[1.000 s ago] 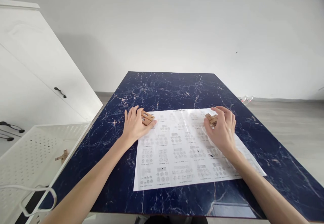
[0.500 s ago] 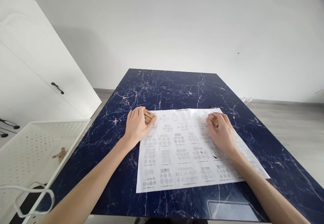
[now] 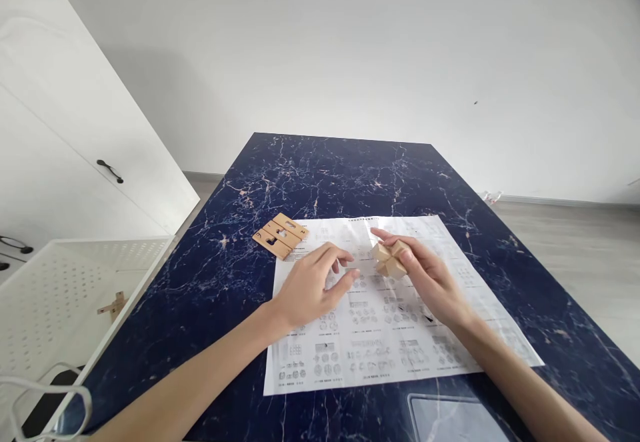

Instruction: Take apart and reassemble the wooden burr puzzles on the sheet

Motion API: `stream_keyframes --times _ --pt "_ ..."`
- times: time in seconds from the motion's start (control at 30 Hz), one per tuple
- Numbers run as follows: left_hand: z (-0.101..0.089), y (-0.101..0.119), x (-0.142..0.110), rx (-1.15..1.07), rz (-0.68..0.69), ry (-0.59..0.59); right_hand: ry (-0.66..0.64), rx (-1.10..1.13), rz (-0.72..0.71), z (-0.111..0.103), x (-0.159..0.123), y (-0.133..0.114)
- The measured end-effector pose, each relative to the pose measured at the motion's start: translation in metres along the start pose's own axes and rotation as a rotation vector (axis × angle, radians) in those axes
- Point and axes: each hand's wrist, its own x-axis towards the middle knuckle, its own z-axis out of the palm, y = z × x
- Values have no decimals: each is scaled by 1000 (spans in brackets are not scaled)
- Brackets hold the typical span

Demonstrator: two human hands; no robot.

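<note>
A star-shaped wooden puzzle [image 3: 390, 260] of pale interlocking pieces is gripped in my right hand [image 3: 427, 272], over the middle of the printed sheet. My left hand [image 3: 316, 282] hovers to its left above the paper, fingers apart and curved, holding nothing. The printed instruction sheet [image 3: 375, 369] lies on the table, covered with rows of small grey diagrams. On its upper left corner rests a flat wooden plate [image 3: 281, 235] made of slats, with cut-out slots and printed numbers.
The dark blue marble-patterned table [image 3: 335, 175] reaches toward a white wall. A clear tray-like rectangle [image 3: 457, 419] lies at its near edge. On the left are a white perforated basket [image 3: 55, 295] holding a small wooden cross-shaped piece [image 3: 115, 305], a white cable [image 3: 45, 389] and a white cabinet [image 3: 75, 115].
My left hand has let go of the slatted wooden plate and moved right and nearer. My right hand has brought the wooden puzzle leftward to the sheet's middle, where it now shows fully.
</note>
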Motion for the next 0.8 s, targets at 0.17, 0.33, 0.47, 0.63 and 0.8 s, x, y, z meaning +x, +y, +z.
stream_keyframes --times 0.17,0.33,0.47,0.63,0.8 --pt "-3 4 0 -108 -3 -206 -244 11 -101 9 -5 -11" --pt "-3 4 0 -38 63 -220 -309 -8 -119 13 -7 -12" --pt "-3 2 0 -137 47 -134 -217 -6 -113 12 -6 -9" --pt "-4 -2 2 -190 32 -19 -29 -79 -66 9 -5 -4" --pt "-3 -5 0 -125 119 6 -164 -24 24 7 -6 -12"
